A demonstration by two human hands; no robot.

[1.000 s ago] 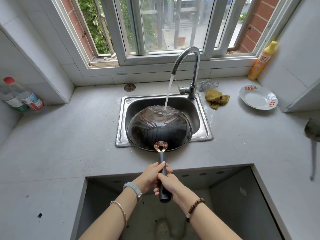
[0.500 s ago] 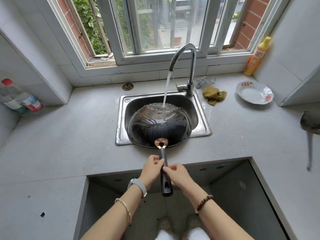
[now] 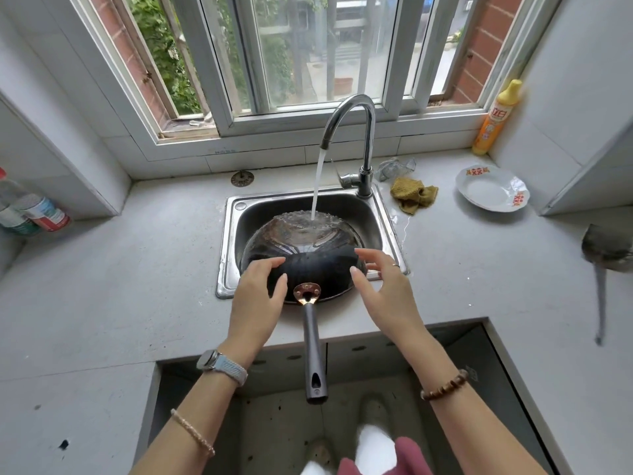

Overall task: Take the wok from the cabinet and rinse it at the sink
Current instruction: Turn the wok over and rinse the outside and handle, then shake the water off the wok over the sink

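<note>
Right now one wok (image 3: 310, 248) lies upside down in the sink (image 3: 373, 214), dome up, its long axis running 12 to 6 o'clock with one handle (image 3: 313, 344) pointing toward 6, past the counter edge. One faucet (image 3: 356, 138) streams water onto the far side of the dome. Left hand (image 3: 255, 296) and right hand (image 3: 383, 286), fingers spread wide, hover either side of the near rim, gripping nothing.

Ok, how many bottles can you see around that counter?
3. A yellow bottle stands at the right window corner; two bottles lean together at the far left edge, partly cut off, so more could be hidden.
</note>
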